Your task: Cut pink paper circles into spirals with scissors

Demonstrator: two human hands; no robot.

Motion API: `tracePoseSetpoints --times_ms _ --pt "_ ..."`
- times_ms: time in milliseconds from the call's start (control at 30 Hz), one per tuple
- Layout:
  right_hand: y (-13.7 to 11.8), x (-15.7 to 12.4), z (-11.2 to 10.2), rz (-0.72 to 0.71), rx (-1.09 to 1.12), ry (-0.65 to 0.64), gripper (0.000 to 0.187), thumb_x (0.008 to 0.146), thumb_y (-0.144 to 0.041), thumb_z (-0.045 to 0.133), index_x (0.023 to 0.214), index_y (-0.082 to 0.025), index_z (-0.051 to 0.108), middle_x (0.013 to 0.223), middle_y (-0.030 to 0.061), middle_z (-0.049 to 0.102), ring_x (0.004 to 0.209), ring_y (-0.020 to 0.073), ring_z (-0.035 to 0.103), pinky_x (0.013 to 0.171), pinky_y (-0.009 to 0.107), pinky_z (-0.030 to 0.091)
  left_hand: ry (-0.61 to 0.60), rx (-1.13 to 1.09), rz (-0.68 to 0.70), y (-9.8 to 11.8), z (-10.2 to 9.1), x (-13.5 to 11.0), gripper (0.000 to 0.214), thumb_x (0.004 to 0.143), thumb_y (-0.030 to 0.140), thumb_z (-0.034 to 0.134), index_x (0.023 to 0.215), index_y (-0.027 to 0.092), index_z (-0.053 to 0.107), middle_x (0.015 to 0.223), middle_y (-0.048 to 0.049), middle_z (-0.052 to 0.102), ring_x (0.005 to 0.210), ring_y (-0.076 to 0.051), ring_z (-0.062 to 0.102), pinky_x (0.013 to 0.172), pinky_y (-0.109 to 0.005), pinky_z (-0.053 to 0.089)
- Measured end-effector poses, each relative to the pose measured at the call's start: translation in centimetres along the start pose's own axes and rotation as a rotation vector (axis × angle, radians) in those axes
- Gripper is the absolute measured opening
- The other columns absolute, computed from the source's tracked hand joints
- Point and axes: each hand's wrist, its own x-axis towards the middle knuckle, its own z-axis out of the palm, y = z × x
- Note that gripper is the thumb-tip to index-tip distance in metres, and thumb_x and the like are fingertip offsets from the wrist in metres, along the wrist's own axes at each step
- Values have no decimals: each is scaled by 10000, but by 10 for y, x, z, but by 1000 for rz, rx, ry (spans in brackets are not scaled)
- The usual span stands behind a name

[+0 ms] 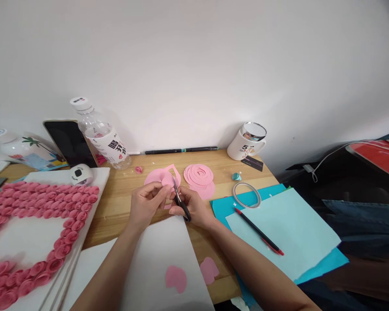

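Left hand [145,204]: grip pinching paper [167,179], steadying it for scissors [182,206]
Right hand [196,208]: grip closed round scissors, exact hold unclear

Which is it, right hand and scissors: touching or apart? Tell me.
Touching: the head view shows the right hand closed around the handle end of the scissors.
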Motion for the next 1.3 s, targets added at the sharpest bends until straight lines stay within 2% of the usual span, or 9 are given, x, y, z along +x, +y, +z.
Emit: tracePoseSetpoints --times_ms 333,600,1000,1167,1300 --pt "2 -1 -2 20 -3 -4 499 500 -439 834 758 -167 505 552 -58 489 483 67 364 445 194 273 2 -53 47 -5 -3 2 196 741 318 652 613 179 598 411 63 432 380 -58 363 385 -195 306" --pt "2 0 -2 13 -10 11 498 498 -453 830 744 -165 505 544 -58 486 468 64 361 429 188 258 71 -131 81 -7 -2 3 140 734 306 659 703 171 641 432 63 475 368 -56 386 370 -188 315" --pt "6 0 -4 27 -25 -18 524 477 -444 841 786 -163 525 581 -52 505 506 84 426 468 205 316 50 50 64 8 5 -4 227 722 301 650 551 160 603 410 60 441 380 -42 351 385 -165 322" --pt "3 0 -4 -43 -7 -54 525 513 -402 839 870 -157 544 653 -36 513 552 89 438 496 211 328 19 111 60 10 3 -5 210 708 301 647 555 159 626 424 49 469 398 -50 388 401 -162 347" --pt "2 0 -3 -12 -14 -39 551 498 -417 842 885 -157 549 633 -40 511 544 89 426 488 214 321 13 112 58 11 3 -4 191 702 289 650 567 155 635 423 50 469 401 -47 383 398 -156 344"
